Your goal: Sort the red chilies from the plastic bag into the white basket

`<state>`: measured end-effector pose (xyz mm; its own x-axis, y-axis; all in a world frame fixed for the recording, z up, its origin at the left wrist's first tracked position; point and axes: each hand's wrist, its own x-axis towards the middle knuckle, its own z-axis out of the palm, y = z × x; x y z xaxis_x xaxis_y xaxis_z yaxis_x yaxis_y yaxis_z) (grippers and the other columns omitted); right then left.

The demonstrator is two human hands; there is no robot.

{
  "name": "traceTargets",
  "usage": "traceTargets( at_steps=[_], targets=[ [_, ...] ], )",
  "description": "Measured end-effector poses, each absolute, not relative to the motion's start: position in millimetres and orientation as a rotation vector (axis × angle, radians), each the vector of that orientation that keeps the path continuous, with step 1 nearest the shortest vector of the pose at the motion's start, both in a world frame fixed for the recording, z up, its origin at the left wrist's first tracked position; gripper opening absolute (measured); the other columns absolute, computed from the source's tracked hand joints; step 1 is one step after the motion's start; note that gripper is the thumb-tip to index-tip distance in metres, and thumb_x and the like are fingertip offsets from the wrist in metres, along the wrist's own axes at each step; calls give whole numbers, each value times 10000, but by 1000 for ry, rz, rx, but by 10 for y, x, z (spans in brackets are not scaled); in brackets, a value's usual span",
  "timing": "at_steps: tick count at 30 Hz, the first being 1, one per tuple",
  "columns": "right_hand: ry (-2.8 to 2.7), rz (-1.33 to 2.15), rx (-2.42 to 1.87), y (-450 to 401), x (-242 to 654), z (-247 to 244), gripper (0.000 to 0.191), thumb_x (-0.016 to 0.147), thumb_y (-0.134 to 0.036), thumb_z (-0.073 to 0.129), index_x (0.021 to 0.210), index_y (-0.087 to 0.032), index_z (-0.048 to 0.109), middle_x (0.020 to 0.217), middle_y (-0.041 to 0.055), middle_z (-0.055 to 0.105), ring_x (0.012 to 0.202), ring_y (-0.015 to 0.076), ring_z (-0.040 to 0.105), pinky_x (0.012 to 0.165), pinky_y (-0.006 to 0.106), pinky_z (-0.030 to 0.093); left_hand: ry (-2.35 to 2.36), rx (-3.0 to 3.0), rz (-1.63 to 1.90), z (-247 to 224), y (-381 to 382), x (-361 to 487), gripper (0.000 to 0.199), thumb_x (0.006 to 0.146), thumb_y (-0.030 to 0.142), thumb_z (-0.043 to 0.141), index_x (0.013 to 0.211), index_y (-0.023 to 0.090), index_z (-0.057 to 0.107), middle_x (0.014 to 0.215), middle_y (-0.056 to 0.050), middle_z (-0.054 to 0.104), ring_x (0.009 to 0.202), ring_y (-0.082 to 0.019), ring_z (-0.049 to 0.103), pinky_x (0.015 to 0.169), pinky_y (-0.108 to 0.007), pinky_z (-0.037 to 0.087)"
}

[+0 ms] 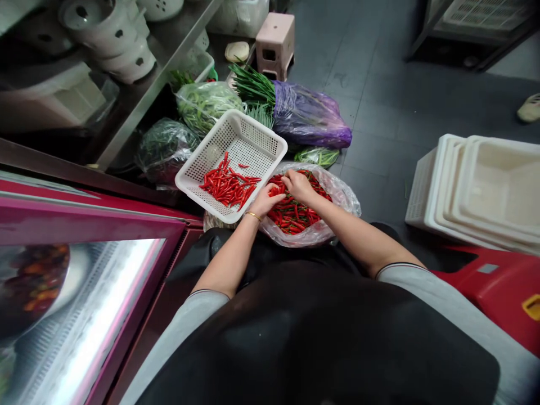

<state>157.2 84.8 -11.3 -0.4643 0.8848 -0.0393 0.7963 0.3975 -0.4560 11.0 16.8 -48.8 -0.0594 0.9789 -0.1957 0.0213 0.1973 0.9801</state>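
Left hand (269, 199), thumb spread, and right hand (297, 187), fingers curled, meet over red chillies (295, 216) toward the bag (348, 194)'s left edge, pinching what I cannot tell; loose chillies (228, 187) line the white basket (255, 151)'s near edge

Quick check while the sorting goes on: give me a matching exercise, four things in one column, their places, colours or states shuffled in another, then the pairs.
Things
1. Perforated basket
2. Purple wrapping
3. Plastic stool
4. Right hand

Descriptions
A. Around long green stalks
B. Over the open clear plastic bag
C. White, with red chillies inside
D. Pale pinkish, standing beyond the stalks

Pairs: 1-C, 2-A, 3-D, 4-B
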Motion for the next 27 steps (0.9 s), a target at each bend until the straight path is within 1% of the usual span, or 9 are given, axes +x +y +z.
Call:
traceTargets(
  at_steps=[3, 7, 9, 12, 14, 17, 19, 23, 27],
  targets=[
    [-2347, 741, -1470, 687, 1560, -145, 241, 953, -263, 403, 968, -118, 594, 906, 114, 670, 773, 181, 576, 702, 264, 399, 1436, 1219, 1048, -489, 181, 199, 188, 664, 266, 688, 782, 162, 586, 689, 18, 589, 659, -129, 533, 683, -268, 440],
    [-2288, 1209, -1554, 697, 1663, -189, 295, 970, -263, 362, 897, -122, 611, 768, 66, 658, 643, 140, 570, 640, 246, 432, 1443, 1596, 891, -316, 162, -73, 150, 647, 189, 667, 796, 174, 652, 779, -6, 643, 770, -160, 572, 778, -281, 432],
    [-2409, 1124, -1677, 753, 1671, -216, 278, 951, -313, 437, 967, -123, 640, 862, 94, 677, 690, 155, 609, 654, 256, 452, 1491, 1573, 893, -214, 142, -286, 150, 634, 188, 680, 781, 173, 658, 770, -7, 648, 764, -160, 578, 760, -273, 436],
    [-2684, 743, -1690, 781, 1485, -309, 423, 863, -477, 579, 1143, -168, 650, 1176, 167, 623, 921, 244, 644, 739, 308, 479, 1577, 1223, 1042, -131, 89, -507, 188, 619, 228, 711, 768, 163, 615, 649, 20, 592, 586, -117, 518, 588, -240, 416],
    [-2837, 695, -1563, 767, 1280, -398, 474, 854, -539, 564, 1178, -206, 657, 1227, 159, 609, 994, 271, 637, 760, 321, 484, 1577, 979, 1133, -135, 44, -546, 247, 598, 256, 739, 760, 164, 577, 583, 46, 543, 478, -83, 438, 481, -215, 354],
    [-2997, 686, -1353, 798, 1099, -474, 324, 917, -368, 503, 1081, -182, 711, 1098, 134, 686, 989, 241, 643, 772, 286, 465, 1565, 798, 1196, -196, 0, -500, 343, 523, 277, 804, 716, 157, 547, 565, 58, 520, 450, -60, 411, 435, -197, 319],
    [-2992, 657, -1277, 875, 1162, -437, 288, 918, -266, 488, 1010, -141, 731, 1024, 138, 713, 952, 223, 647, 781, 274, 446, 1558, 726, 1207, -247, 7, -441, 377, 486, 283, 829, 690, 154, 540, 546, 63, 503, 453, -58, 416, 433, -194, 324],
    [-2685, 771, -1200, 993, 1549, -185, 245, 897, -259, 528, 895, -123, 732, 861, 94, 727, 795, 179, 637, 752, 268, 433, 1362, 658, 1244, -350, 109, -217, 379, 537, 337, 827, 703, 147, 544, 640, 14, 599, 550, -81, 519, 519, -210, 420],
    [-2181, 1117, -1244, 866, 1790, -27, 246, 875, -311, 545, 746, -151, 682, 632, 16, 653, 607, 129, 584, 648, 250, 445, 1062, 698, 1228, -438, 160, 193, 395, 554, 319, 842, 701, 146, 519, 734, 0, 642, 654, -88, 578, 652, -228, 484]
  ],
)
